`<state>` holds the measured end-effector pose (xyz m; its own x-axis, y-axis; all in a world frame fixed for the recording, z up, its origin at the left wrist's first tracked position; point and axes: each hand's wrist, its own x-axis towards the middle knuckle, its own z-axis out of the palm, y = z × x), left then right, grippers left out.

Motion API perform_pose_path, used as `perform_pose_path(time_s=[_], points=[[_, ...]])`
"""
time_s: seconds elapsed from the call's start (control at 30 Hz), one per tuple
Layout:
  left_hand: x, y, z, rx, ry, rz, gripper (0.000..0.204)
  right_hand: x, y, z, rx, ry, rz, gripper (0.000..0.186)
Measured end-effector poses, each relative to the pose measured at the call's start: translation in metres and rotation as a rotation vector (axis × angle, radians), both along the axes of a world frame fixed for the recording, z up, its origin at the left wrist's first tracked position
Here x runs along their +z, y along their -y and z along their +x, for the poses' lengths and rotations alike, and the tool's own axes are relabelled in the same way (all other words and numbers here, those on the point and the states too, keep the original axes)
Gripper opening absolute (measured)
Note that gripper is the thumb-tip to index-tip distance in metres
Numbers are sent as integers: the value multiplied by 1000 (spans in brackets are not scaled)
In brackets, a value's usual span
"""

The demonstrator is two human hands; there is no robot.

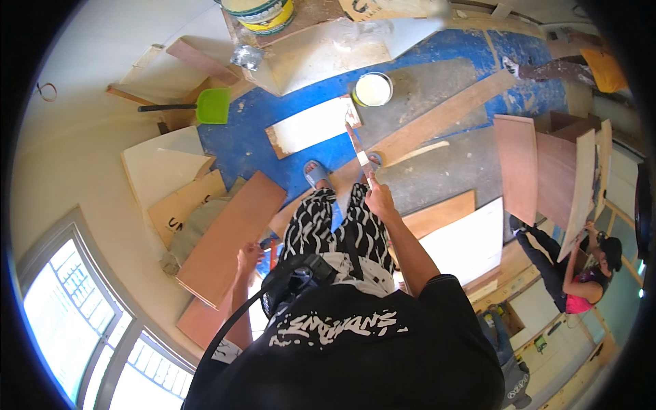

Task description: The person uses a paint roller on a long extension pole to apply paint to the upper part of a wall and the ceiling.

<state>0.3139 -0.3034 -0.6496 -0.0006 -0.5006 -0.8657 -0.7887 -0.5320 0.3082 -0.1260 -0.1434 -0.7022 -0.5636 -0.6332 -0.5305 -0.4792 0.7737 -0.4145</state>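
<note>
My right hand (380, 199) grips the lower end of a long flat wooden stick (358, 148) smeared white, which points up toward a small open can of pale paint (373, 89) on the floor. A white-coated board (311, 126) lies just left of the stick's tip. My left hand (249, 257) hangs low at my side with fingers loosely curled, next to the edge of a brown plywood panel (229, 239); whether it touches the panel is unclear. My patterned trousers and a sandalled foot (316, 173) show between the hands.
A green dustpan (213, 106) lies at upper left and a large paint bucket (263, 14) at the top. Plywood boards and scraps litter the blue floor. At the right a person (581, 266) handles upright panels (540, 167). Windows fill the lower left.
</note>
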Motion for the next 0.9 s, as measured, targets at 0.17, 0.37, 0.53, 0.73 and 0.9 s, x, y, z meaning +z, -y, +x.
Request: perform_pose_path(time_s=[0.17,0.37,0.53,0.73,0.9], points=[[1,2,29,39,-127,-41,22,-72,48,16,32,60,16,65],[-23,-37,100,-100,-192,-39,18,-63,74,39,-113,184,98,32],[-63,12,64,-445,103,-101,17,-15,58,24,77,208,211,36],[-51,60,-42,148,-212,226,26,87,17,5,24,472,448,30],[-123,107,-69,70,-453,97,23,128,-36,0,165,376,606,28]])
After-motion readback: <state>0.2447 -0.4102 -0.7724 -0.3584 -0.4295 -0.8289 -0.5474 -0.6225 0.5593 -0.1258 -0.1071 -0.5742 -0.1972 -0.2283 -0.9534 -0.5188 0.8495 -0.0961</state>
